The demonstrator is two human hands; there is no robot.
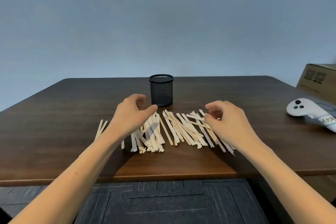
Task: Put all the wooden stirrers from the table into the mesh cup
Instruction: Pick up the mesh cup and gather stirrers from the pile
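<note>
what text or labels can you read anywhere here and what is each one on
"Horizo" or similar: handwriting on a white label on the white controller; only the first letters are clear, the rest is cut off.
Printed panels on the cardboard box: too blurred to read.
No text on the mesh cup or wooden stirrers.

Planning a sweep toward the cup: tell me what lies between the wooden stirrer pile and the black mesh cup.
Head view: only bare dark wooden table separates the pale wooden stirrer pile from the black cylindrical mesh cup, which stands close behind it.

Plain room: dark wooden table (pixel 72 114), bare wall (pixel 163 23), cardboard box (pixel 318 82)
</note>
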